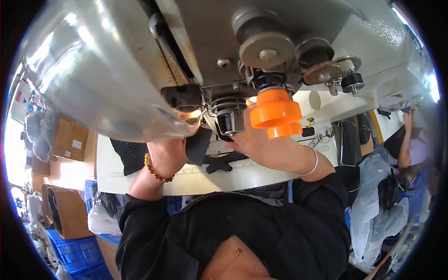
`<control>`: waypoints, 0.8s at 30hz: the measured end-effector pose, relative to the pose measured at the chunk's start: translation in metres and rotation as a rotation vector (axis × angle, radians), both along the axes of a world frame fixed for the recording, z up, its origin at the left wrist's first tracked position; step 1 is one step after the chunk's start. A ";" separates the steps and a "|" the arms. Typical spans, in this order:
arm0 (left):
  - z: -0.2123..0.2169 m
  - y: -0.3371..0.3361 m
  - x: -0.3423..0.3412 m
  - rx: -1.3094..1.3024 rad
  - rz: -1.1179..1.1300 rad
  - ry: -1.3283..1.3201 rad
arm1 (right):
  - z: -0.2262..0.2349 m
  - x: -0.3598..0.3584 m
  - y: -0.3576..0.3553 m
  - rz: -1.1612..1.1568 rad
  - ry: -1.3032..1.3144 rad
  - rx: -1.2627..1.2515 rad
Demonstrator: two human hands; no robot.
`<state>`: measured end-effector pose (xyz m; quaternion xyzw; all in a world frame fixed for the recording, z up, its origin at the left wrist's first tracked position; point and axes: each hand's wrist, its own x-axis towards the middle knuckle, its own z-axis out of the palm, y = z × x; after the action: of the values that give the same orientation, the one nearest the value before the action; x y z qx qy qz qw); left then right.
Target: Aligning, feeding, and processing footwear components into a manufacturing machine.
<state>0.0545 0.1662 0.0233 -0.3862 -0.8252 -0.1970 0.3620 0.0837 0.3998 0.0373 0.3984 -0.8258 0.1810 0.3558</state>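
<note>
A sewing machine's grey head [205, 32] hangs over the white table [252, 176]. Under its needle area [227, 116], dark fabric [198, 145] lies beside my left hand [169, 151], which wears a red and yellow bead bracelet. The clear plastic shield and machine parts cover that hand's fingers, so its grip is hidden. To the right of the needle area is my right hand [266, 147], with a silver bangle at the wrist. Its thumb stretches toward the needle area and the hand looks flat; the other fingers are partly behind the machine. An orange stepped knob [276, 112] hangs above it.
A large clear shield [107, 79] fills the upper left. Black fabric [128, 156] lies on the table's left. Cardboard boxes [70, 135] and blue crates [77, 252] stand at left. Plastic bags [368, 200] hang at right, near another person's arm [407, 140].
</note>
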 end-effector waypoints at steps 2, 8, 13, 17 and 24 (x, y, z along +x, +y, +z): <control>-0.008 -0.002 0.007 0.002 0.057 -0.185 | -0.004 0.001 0.004 -0.026 0.007 0.089; -0.006 0.007 0.010 -0.073 -0.013 -0.027 | -0.012 -0.004 0.003 0.027 0.073 0.104; -0.011 0.003 0.008 -0.095 -0.015 -0.028 | -0.016 -0.007 0.001 0.032 0.102 0.085; -0.022 -0.001 0.003 -0.123 0.065 0.012 | -0.024 -0.009 -0.002 0.022 0.095 0.053; -0.018 0.000 0.006 -0.116 0.037 0.042 | -0.029 -0.012 -0.007 0.001 0.101 0.030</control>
<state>0.0605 0.1658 0.0051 -0.3950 -0.8346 -0.1341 0.3598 0.0722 0.3932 0.0088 0.4129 -0.8091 0.1484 0.3910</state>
